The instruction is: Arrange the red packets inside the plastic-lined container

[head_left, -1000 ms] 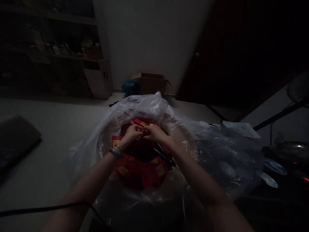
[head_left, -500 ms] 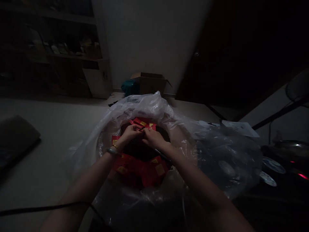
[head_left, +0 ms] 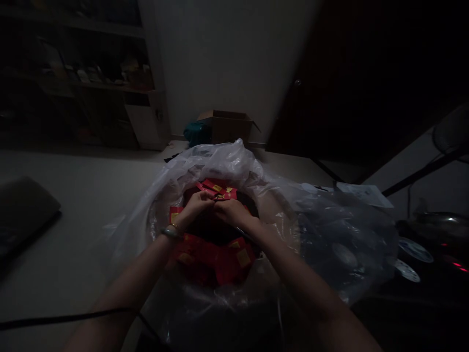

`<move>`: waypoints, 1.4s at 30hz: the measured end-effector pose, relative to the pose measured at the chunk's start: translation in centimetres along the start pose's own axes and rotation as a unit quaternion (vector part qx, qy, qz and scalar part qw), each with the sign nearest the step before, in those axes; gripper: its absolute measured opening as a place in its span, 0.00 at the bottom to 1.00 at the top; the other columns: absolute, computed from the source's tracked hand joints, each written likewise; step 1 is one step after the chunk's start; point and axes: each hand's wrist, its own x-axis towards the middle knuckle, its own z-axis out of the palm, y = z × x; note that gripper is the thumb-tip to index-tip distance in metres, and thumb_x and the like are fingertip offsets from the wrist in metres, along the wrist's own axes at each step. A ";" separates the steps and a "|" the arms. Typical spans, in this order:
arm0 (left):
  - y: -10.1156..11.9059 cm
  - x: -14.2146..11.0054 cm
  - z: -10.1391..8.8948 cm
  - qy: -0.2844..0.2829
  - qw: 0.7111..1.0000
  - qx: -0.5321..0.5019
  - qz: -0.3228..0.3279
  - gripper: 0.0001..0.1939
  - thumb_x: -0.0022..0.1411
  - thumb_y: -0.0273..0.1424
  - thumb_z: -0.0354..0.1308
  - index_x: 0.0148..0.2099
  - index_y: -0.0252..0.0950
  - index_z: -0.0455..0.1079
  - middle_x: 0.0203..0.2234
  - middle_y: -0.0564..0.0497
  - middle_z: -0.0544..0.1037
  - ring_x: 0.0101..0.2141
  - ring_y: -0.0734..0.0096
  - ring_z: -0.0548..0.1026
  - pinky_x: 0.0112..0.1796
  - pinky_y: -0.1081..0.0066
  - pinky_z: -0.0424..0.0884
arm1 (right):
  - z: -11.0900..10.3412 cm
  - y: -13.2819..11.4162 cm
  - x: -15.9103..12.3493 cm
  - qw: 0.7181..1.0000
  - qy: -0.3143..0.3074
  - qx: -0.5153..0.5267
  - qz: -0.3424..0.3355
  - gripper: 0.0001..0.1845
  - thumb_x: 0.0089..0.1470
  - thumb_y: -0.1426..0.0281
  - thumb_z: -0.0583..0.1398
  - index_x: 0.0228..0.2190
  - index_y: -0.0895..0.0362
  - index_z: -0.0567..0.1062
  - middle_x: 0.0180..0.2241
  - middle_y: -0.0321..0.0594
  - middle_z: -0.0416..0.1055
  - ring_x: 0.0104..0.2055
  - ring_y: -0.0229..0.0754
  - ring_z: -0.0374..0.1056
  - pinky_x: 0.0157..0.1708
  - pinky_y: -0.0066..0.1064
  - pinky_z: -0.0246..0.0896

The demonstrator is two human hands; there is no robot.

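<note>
My left hand (head_left: 198, 204) and my right hand (head_left: 233, 211) meet above a wide round container (head_left: 273, 203) lined with clear plastic. Pinched between their fingertips is a red packet (head_left: 227, 194) with dark and yellow print. More red packets (head_left: 234, 261) with yellow labels lie in the near part of the container, and a few others (head_left: 212, 185) at its far side. Dark contents show between them, too dim to name. Below my right wrist runs a thin, shiny dark rod (head_left: 245, 233); whether it is held, I cannot tell.
Loose clear plastic (head_left: 330, 234) spreads to the right, near small plates (head_left: 415, 249) and red lights. A cardboard box (head_left: 230, 126) and a teal bag (head_left: 197, 132) stand by the wall. Shelves (head_left: 106, 87) rise at left. A dark cord (head_left: 66, 318) crosses the lower left.
The red packet's printed face now shows more plainly between my hands. My right hand has shifted slightly down, its fingers curled more tightly.
</note>
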 end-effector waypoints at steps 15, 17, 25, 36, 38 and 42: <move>-3.9 -2.2 0.3 -0.061 0.997 -0.035 -0.024 0.27 0.39 0.43 0.69 0.40 0.31 0.75 0.31 0.49 0.80 0.33 0.64 0.76 0.36 0.70 0.69 | 1.0 1.1 0.1 0.986 0.081 0.147 0.002 0.09 0.54 0.77 0.56 0.34 0.57 0.76 0.34 0.42 0.75 0.37 0.41 0.69 0.37 0.30 0.60; -4.0 -2.2 0.3 -0.031 0.998 -0.043 -0.033 0.24 0.37 0.42 0.69 0.36 0.31 0.75 0.28 0.50 0.79 0.30 0.68 0.75 0.33 0.72 0.68 | 1.4 1.3 0.4 0.976 0.099 0.195 0.000 0.09 0.51 0.79 0.57 0.34 0.57 0.75 0.34 0.41 0.74 0.37 0.41 0.69 0.38 0.30 0.61; -3.4 -2.9 0.7 0.035 0.994 -0.086 -0.050 0.20 0.39 0.40 0.67 0.31 0.34 0.67 0.19 0.57 0.70 0.21 0.77 0.67 0.22 0.77 0.61 | 1.5 1.7 -0.1 0.932 0.163 0.321 0.050 0.18 0.47 0.75 0.61 0.43 0.56 0.71 0.35 0.38 0.73 0.38 0.39 0.68 0.41 0.32 0.62; -3.6 -4.7 2.0 0.065 0.978 -0.196 -0.019 0.21 0.36 0.37 0.70 0.31 0.35 0.65 0.20 0.61 0.69 0.22 0.80 0.68 0.24 0.80 0.62 | 3.3 1.4 -0.4 0.906 0.200 0.335 0.162 0.10 0.42 0.65 0.66 0.26 0.58 0.73 0.29 0.37 0.70 0.32 0.39 0.66 0.34 0.30 0.60; -3.6 -4.8 2.2 0.070 0.974 -0.216 -0.022 0.21 0.35 0.37 0.70 0.30 0.35 0.65 0.20 0.60 0.70 0.22 0.79 0.68 0.24 0.79 0.63 | 3.6 1.5 -0.6 0.891 0.168 0.386 0.172 0.11 0.42 0.63 0.65 0.26 0.58 0.73 0.26 0.35 0.70 0.29 0.38 0.65 0.31 0.29 0.59; -3.4 -5.1 2.5 0.041 0.966 -0.251 -0.051 0.22 0.35 0.36 0.72 0.33 0.34 0.69 0.23 0.55 0.75 0.25 0.73 0.73 0.28 0.75 0.67 | 3.8 1.4 -1.0 0.874 0.157 0.424 0.178 0.12 0.42 0.62 0.64 0.21 0.59 0.73 0.21 0.34 0.69 0.25 0.37 0.64 0.27 0.27 0.56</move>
